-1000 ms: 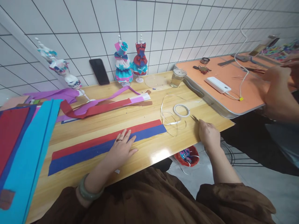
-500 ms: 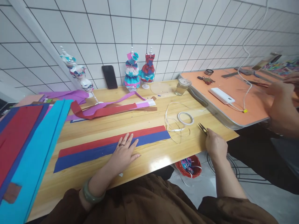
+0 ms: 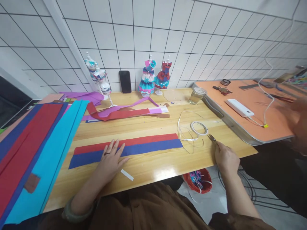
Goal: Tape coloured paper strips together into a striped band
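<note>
My left hand (image 3: 109, 163) rests with spread fingers on a long two-coloured strip, its fingertips over the red part. The strip pairs a red band (image 3: 148, 139) with a blue band (image 3: 153, 146) along the near side, and looks like crepe paper. A small white slip (image 3: 127, 174) lies just right of my left hand. My right hand (image 3: 227, 158) is closed around a pair of scissors (image 3: 212, 138) near the table's right side. Their blades point up and left, slightly apart; the handles are hidden in my palm. A tape roll (image 3: 199, 128) with loose white ribbon (image 3: 188, 139) lies close by.
Blue, red and turquoise sheets (image 3: 57, 153) cover the table's left. Behind are purple and red strips (image 3: 122, 114), a phone (image 3: 125, 81), dressed mini mannequins (image 3: 146, 80) and a lidded glass (image 3: 197, 95). An orange table (image 3: 242, 127) adjoins, with another person's arm (image 3: 301, 126). Below hangs a red basket (image 3: 208, 185).
My left hand has slid left along the strip, uncovering more of the white slip. My right hand keeps the scissors at about the same spot. The view has turned left.
</note>
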Demonstrator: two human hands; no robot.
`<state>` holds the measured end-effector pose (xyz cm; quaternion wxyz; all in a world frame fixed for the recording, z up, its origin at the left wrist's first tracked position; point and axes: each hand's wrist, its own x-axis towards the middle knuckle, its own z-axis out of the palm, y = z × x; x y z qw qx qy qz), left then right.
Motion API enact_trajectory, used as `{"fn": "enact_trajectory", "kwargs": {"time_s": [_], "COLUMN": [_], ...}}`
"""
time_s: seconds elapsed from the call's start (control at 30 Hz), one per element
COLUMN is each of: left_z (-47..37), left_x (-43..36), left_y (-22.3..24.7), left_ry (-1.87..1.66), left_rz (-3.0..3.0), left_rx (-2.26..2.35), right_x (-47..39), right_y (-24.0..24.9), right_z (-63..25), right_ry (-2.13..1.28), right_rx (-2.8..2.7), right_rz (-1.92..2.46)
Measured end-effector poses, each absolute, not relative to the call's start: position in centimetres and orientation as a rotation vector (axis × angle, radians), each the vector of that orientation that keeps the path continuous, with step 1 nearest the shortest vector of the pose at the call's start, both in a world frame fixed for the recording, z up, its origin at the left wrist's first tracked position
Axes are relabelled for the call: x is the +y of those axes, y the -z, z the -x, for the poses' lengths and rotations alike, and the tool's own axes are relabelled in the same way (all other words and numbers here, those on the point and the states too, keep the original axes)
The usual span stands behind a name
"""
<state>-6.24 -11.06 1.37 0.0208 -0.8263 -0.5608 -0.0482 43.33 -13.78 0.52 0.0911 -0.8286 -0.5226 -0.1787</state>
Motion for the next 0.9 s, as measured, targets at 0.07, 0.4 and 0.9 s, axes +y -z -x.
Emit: {"fn": "enact_trajectory", "kwargs": {"time_s": [0.07, 0.4, 0.9], "left_z": [7.8, 10.1, 10.8], "left_x": [-11.5, -12.6, -12.9], "left_y": [-1.1, -1.2, -1.5], "left_ry": [0.143, 0.089, 0.066], "left_rz": [2.494, 2.405, 2.364], "left_rx": [-1.805, -1.906, -1.95], "right_x": [-13.8, -11.9, -12.0], "right_y": [-0.5, -0.9, -0.6], "right_z": [-43.2, -32.0, -26.2], "right_ry": [0.532, 0.187, -0.02], "right_rx": [-1.573, -2.028, -2.283], "right_rz": [2.399, 1.602, 1.541]}}
